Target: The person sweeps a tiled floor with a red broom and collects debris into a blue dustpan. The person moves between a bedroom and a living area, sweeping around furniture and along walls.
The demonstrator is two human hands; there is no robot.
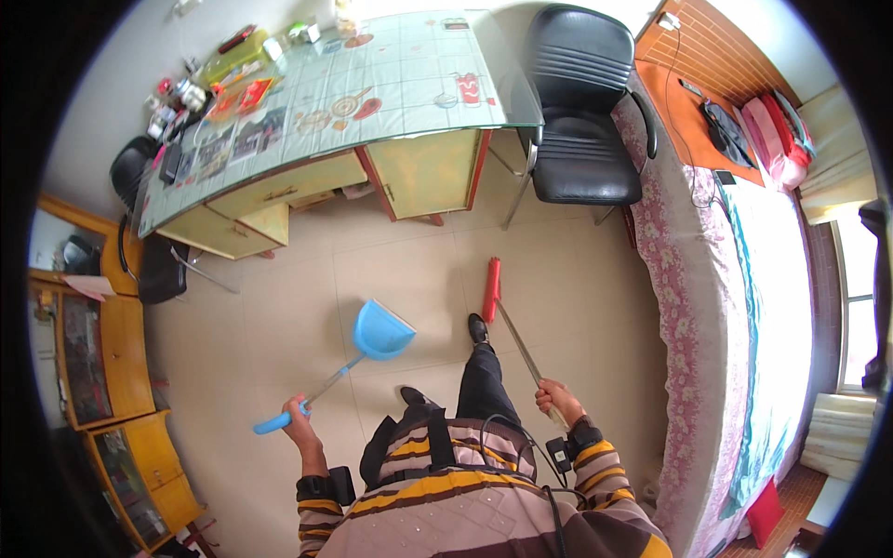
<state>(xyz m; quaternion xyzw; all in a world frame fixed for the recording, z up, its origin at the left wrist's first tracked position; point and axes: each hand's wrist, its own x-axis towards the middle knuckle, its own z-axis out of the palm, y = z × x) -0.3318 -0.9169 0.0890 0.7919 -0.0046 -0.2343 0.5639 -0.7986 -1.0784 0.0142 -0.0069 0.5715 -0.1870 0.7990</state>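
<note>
My left hand is wrapped around the handle of a blue long-handled dustpan. The pan hangs out in front of me at the left, its lip turned to the upper right; I cannot tell whether it touches the floor. In my right hand is the metal pole of a broom or mop with a red head. That head lies at floor level, just past my forward shoe. Both hands are well apart, on either side of my body.
Ahead is a desk with a patterned cover and clutter at its left end. A black chair stands beside it, another at the left. A bed runs along the right. Wooden cabinets line the left. Tiled floor lies between.
</note>
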